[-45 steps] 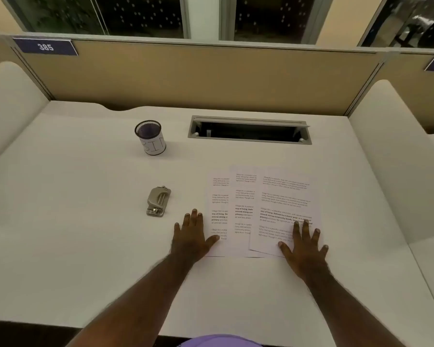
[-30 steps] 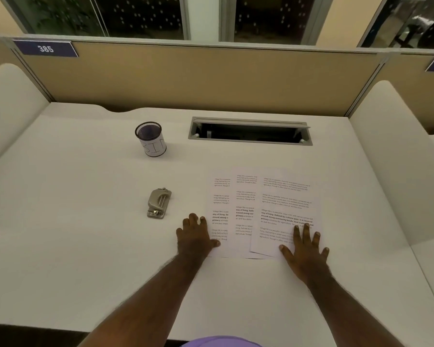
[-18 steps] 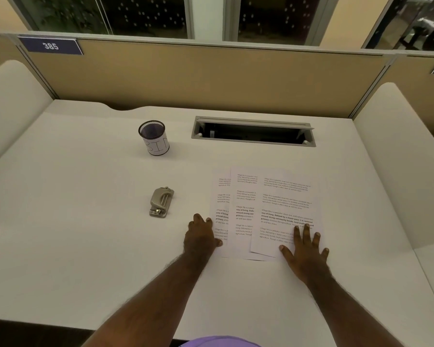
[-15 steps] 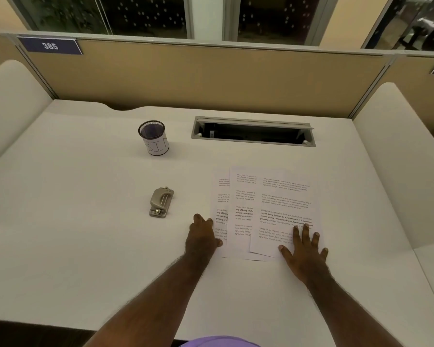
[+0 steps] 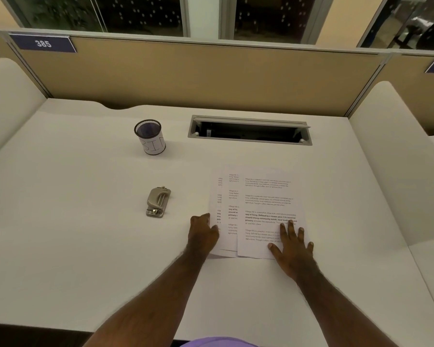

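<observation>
Three printed sheets of paper (image 5: pixel 263 196) lie overlapped on the white desk (image 5: pixel 85 246), fanned slightly to the left. My right hand (image 5: pixel 292 242) lies flat, fingers spread, on the lower right of the top sheet. My left hand (image 5: pixel 203 232) sits at the left edge of the lowest sheet, fingers bent against that edge; whether it pinches the paper I cannot tell. A small metal hole punch (image 5: pixel 158 202) lies to the left of the sheets.
A mesh pen cup (image 5: pixel 150 137) with a paper label stands at the back left. An open cable slot (image 5: pixel 249 130) is set in the desk behind the sheets. Tan partition panels (image 5: pixel 186 76) and cream side dividers enclose the desk.
My left hand has slid right against the sheets' left edge and its fingers have bent; the sheets have closed up toward the right. My right hand has stayed pressed on the top sheet.
</observation>
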Tool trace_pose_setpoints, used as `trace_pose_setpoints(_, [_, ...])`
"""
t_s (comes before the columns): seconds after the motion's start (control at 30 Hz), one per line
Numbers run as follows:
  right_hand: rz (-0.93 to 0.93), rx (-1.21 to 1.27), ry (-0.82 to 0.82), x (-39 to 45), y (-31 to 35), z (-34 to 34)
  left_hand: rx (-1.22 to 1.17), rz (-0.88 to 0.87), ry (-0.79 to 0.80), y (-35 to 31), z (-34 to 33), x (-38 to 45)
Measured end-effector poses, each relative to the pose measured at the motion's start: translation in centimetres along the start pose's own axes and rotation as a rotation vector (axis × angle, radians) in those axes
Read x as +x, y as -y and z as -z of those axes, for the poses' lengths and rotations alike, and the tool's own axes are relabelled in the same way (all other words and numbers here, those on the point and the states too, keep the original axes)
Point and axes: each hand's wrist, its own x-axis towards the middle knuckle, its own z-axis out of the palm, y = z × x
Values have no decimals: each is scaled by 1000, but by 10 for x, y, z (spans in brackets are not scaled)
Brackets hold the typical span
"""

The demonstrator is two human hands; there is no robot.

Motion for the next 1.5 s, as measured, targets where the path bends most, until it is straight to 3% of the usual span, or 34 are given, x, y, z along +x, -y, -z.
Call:
trace_pose_setpoints(0.5, [154,189,69,2,38,-5,-322,146,140,0,-11,3])
trace_pose_setpoints(0.6, [165,319,72,1,39,1,-515,230,219,6,-5,5])
trace_pose_setpoints(0.8, [-77,690,-138,12,27,40,-778,329,492,17,18,10])
trace_pose_setpoints(0.87, [-170,887,-66,17,17,51,-808,323,550,20,26,9])
trace_pose_setpoints(0.97, [-229,1276,198,15,6,58,-773,277,664,20,35,6])
trace_pose_setpoints(1.07, [-181,1326,217,14,5,57,-687,218,731,17,39,5])
trace_pose_setpoints(1.17, [-122,1310,89,11,13,63,-739,161,684,10,46,11])
trace_pose_setpoints(1.5, [194,1274,-86,3,38,108,-924,-179,364,-61,95,39])
